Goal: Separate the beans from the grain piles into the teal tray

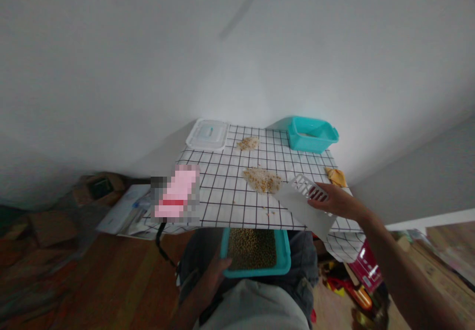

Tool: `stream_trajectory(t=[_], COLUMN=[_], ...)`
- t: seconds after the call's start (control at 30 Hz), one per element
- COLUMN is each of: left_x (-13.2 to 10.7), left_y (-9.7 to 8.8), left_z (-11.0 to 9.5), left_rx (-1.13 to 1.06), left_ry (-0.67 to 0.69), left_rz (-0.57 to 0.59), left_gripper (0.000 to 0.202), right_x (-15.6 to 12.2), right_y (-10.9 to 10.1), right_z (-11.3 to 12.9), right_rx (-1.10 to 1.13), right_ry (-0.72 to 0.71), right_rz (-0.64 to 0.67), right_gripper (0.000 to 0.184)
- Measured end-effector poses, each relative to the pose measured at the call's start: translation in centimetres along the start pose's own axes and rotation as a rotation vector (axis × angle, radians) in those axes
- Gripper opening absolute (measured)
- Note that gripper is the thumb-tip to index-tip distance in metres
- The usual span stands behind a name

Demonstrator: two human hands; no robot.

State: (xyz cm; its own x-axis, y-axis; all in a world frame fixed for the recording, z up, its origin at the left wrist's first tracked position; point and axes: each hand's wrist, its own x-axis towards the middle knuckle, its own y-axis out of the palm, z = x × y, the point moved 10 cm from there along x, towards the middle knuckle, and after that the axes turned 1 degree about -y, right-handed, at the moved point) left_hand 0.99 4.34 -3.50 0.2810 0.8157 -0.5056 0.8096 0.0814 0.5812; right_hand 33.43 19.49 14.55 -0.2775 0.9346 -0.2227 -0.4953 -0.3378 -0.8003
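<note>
My left hand point(215, 272) grips the left edge of a turquoise tub point(256, 272) on my lap, below the table's front edge. Small round tan and greenish grains, like dried beans point(252, 247), fill much of it. Over the table's right front, my right hand point(339, 202) is closed on a flat white plastic piece with a slotted end point(302, 206). Its far edge is beside a spread of tan grains point(262, 180) on the checked tablecloth point(218, 191). A smaller patch of grains point(248, 143) lies farther back.
Another turquoise tub point(313, 144) stands at the back right, its contents unclear. A translucent white lid point(208, 134) lies at the back left. A yellow cloth point(336, 176) rests at the right edge. A pixelated pink object point(178, 191) is at the left, and cardboard boxes point(55, 228) clutter the floor.
</note>
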Motion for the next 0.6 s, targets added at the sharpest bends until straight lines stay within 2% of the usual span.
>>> stream_trajectory(t=[0.13, 0.27, 0.43, 0.6], left_x=[-0.1, -0.5, -0.4, -0.6], left_y=[1.9, 3.1, 2.9, 2.5], left_z=[-0.5, -0.9, -0.6, -0.7], left_rx=[0.017, -0.012, -0.042, -0.01], left_ry=[0.005, -0.007, -0.011, 0.006], left_rz=[0.057, 0.114, 0.147, 0.127], left_gripper=[0.065, 0.059, 0.056, 0.057], right_x=[-1.0, -1.2, -0.7, 1.1], right_y=[1.4, 2.0, 2.1, 3.4], right_z=[0.2, 0.9, 1.9, 4.7], right_rx=[0.029, 0.043, 0.051, 0.035], right_ry=[-0.008, -0.013, -0.011, -0.099], right_rz=[0.085, 0.092, 0.088, 0.146], right_gripper=[0.031, 0.031, 0.032, 0.034])
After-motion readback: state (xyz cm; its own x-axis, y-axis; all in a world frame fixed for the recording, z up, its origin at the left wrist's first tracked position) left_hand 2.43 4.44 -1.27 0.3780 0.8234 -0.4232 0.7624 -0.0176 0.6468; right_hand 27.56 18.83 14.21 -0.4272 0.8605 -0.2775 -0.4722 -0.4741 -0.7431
